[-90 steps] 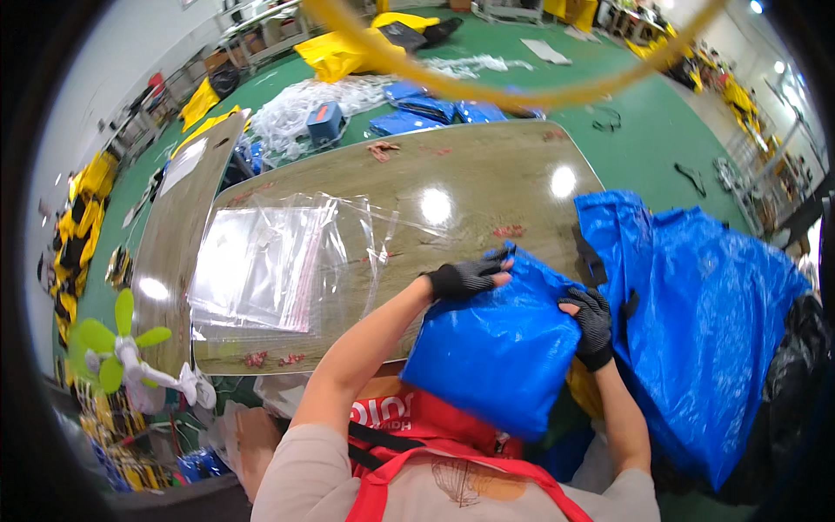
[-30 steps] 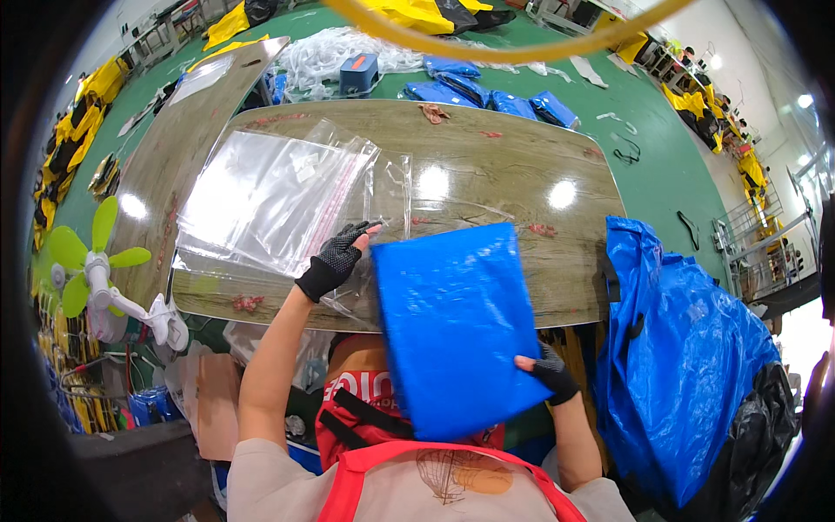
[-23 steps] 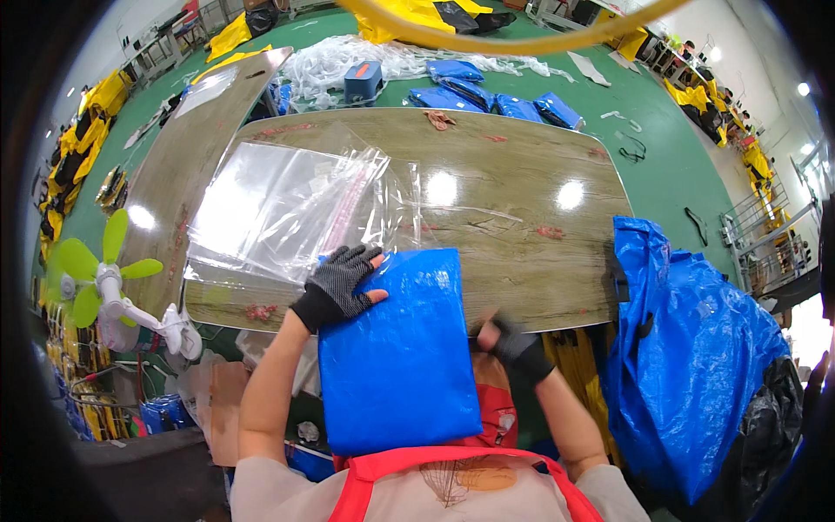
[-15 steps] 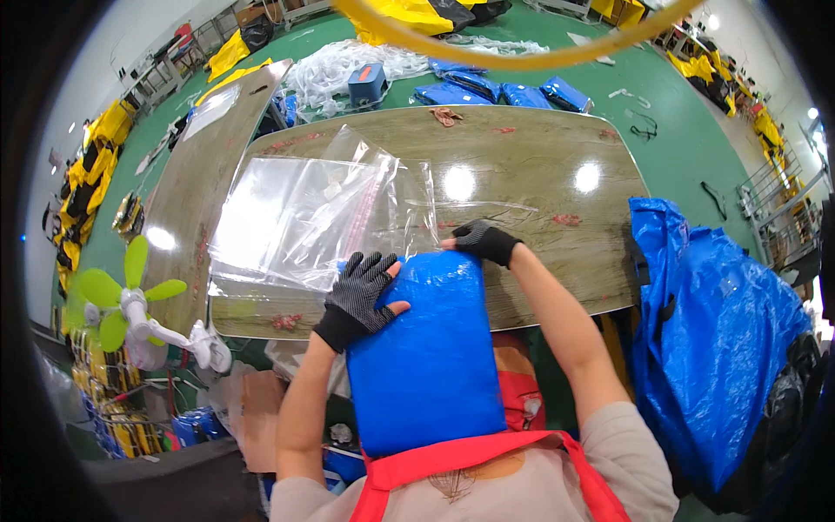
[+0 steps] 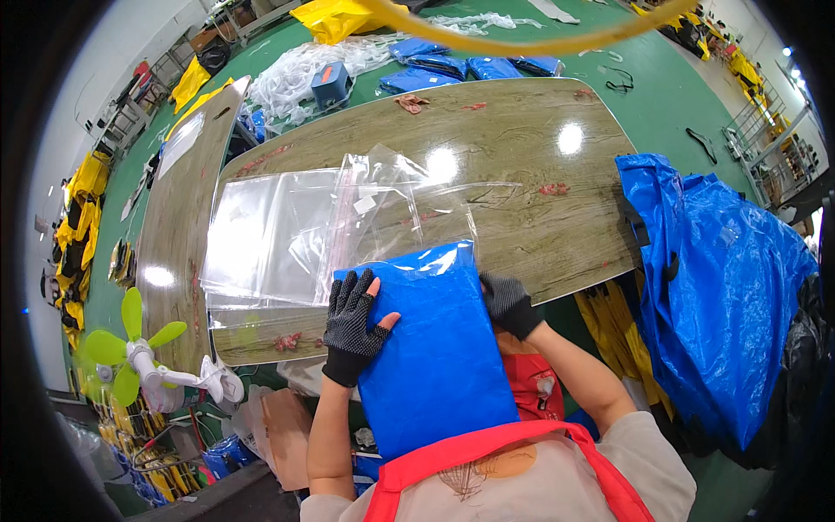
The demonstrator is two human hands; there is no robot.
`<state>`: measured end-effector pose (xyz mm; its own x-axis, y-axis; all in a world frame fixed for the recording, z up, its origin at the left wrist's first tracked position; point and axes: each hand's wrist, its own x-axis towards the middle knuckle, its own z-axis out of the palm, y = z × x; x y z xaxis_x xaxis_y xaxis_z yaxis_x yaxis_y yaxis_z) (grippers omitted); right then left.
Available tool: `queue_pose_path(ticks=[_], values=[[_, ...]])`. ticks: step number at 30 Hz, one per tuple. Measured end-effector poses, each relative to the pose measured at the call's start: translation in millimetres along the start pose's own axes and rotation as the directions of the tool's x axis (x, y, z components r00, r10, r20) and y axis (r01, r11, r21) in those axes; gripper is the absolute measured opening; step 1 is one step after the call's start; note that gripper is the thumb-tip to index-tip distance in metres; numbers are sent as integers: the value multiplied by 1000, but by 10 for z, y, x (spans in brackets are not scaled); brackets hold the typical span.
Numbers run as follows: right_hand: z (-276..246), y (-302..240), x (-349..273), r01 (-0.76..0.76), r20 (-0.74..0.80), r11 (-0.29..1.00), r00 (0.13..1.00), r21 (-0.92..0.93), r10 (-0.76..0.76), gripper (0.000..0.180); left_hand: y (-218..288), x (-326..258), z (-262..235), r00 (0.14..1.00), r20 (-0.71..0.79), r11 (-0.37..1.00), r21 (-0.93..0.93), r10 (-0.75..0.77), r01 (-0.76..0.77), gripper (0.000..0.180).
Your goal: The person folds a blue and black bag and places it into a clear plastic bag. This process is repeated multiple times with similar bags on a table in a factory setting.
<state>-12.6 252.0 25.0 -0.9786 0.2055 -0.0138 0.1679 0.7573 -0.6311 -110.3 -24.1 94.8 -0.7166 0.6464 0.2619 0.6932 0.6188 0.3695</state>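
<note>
Corners best kept flat

The folded blue plastic packet [image 5: 435, 348] is set across the near edge of the wood-grain bench [image 5: 557, 252], overlaid by a spread, black-gloved left hand [image 5: 353, 322]. Grip of the right hand [image 5: 509, 304] can't be told. The bench's clear plastic film [image 5: 270, 230] should probably be kept unsnagged.

Hands [image 5: 355, 322] in dotted black gloves [image 5: 348, 364], beige shirt [image 5: 639, 461], red straps [image 5: 487, 442]
</note>
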Motion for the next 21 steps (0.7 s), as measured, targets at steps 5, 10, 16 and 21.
queue_pose_path(ticks=[5, 10, 16, 21], values=[[-494, 214, 149, -133, 290, 903, 957, 408, 11, 43, -36, -141, 33, 996, -63, 991, -119, -68, 60, 54], [-4, -245, 496, -151, 150, 615, 987, 774, 54, 58, -218, -351, 366, 886, -242, 718, -683, -396, 135, 47], [-153, -684, -229, -327, 321, 229, 945, 917, 68, 78, -285, -618, 18, 738, 425, -6, -869, -524, 496, 65], [-295, -344, -884, -241, 248, 465, 968, 852, 48, 70, 223, -1223, 127, 891, 375, 241, -868, -256, 435, 71]])
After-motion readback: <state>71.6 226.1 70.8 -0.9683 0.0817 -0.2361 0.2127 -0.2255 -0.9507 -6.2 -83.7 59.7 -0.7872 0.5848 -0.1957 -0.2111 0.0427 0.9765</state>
